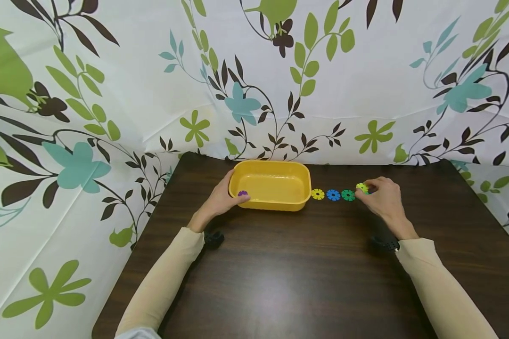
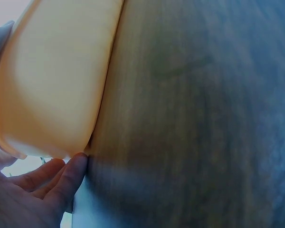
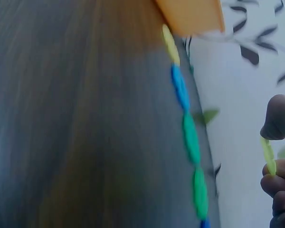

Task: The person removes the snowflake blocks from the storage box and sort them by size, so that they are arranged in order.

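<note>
Yellow-green notched disc (image 1: 362,187) pinched in R hand (image 1: 383,197), thumb vs fingers, up off tbl (image 1: 322,263) nr row of similar discs (image 1: 333,191) beside yellow plastic tub (image 1: 275,205), L hand (image 1: 220,195) clamped on tub's L end, purple disc (image 1: 242,193) inside.

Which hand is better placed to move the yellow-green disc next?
Probably the right hand: it pinches the yellow-green disc, while the left hand holds the yellow tray farther away.
</note>
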{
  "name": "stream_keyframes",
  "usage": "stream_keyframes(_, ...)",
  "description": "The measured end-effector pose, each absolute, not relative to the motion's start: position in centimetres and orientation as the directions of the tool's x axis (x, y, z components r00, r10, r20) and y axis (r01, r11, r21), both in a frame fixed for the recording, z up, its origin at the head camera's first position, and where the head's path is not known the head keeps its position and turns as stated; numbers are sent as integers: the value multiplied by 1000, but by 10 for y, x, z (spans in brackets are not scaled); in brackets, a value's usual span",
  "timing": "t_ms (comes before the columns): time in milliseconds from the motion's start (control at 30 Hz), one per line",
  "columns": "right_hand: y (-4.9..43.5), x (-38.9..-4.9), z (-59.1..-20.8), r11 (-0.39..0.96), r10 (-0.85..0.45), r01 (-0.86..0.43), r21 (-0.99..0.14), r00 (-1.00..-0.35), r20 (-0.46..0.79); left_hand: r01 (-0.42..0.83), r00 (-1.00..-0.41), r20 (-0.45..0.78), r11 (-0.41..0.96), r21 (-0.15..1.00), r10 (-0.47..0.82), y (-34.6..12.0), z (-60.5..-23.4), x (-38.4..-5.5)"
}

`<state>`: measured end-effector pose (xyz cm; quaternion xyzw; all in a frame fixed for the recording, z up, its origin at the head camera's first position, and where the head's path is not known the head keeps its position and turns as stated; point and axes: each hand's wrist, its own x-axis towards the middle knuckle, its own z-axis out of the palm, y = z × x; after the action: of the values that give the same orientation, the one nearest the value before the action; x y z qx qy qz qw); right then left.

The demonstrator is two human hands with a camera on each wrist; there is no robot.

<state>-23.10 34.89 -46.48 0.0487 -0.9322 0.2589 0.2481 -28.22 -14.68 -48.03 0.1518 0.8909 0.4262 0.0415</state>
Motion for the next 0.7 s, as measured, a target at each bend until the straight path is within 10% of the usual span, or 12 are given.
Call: stream_keyframes(700,425,-226,-483,909,132,-8,-416,-943,306,239,-951,58,604,760,303,-148,-481,-283)
